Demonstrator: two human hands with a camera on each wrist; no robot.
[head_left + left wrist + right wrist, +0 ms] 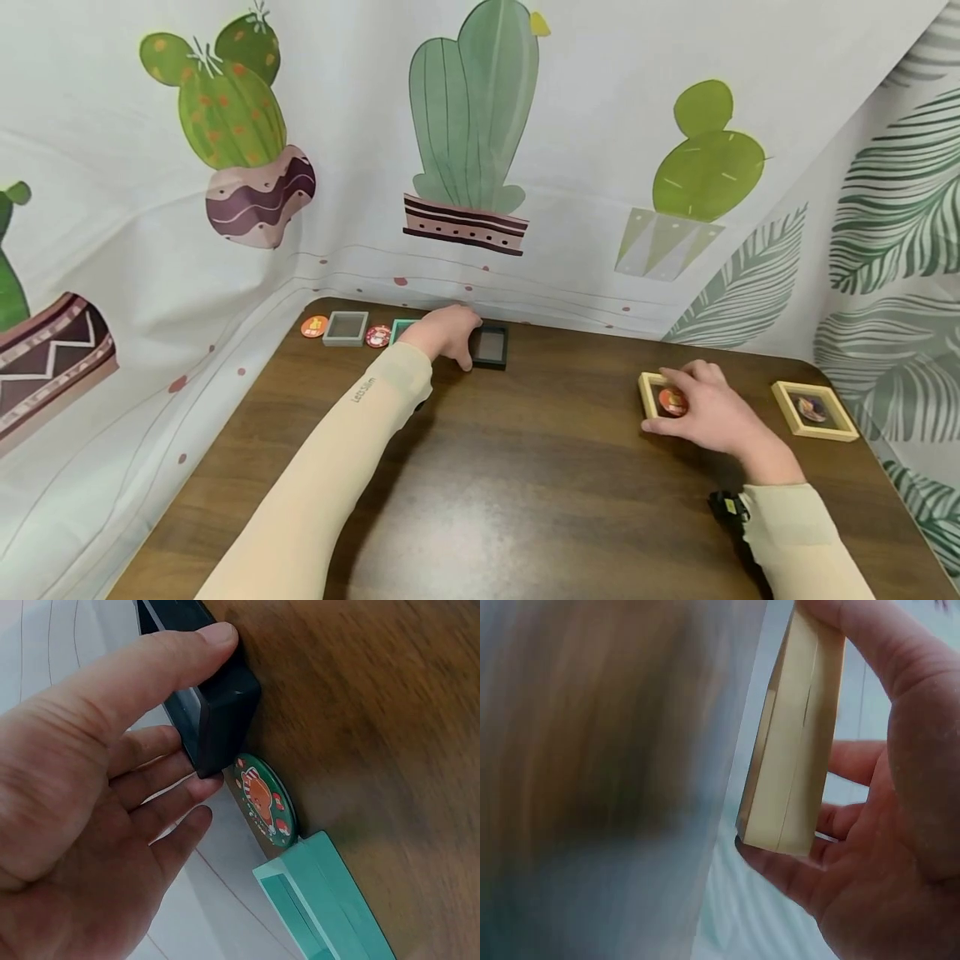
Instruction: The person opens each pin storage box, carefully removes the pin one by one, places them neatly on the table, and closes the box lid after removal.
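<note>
My left hand (447, 331) grips a black square frame (503, 346) near the table's back edge. In the left wrist view the thumb lies across the side of the black frame (229, 712), with fingertips at its far side. A round green badge (262, 799) with an orange figure stands between it and a teal frame (337, 892). Farther right, my right hand (708, 408) holds a pale yellow frame (644, 397) between thumb and fingers. A round red-orange badge (672, 402) shows inside it. The right wrist view shows the yellow frame (795, 750) from its side.
At the back left are an orange badge (314, 326), a grey frame (344, 342) and a red-and-white badge (378, 336). Another yellow frame (823, 433) with a dark badge lies at the right edge of the brown table (525, 467). Printed cloth (585, 167) hangs behind.
</note>
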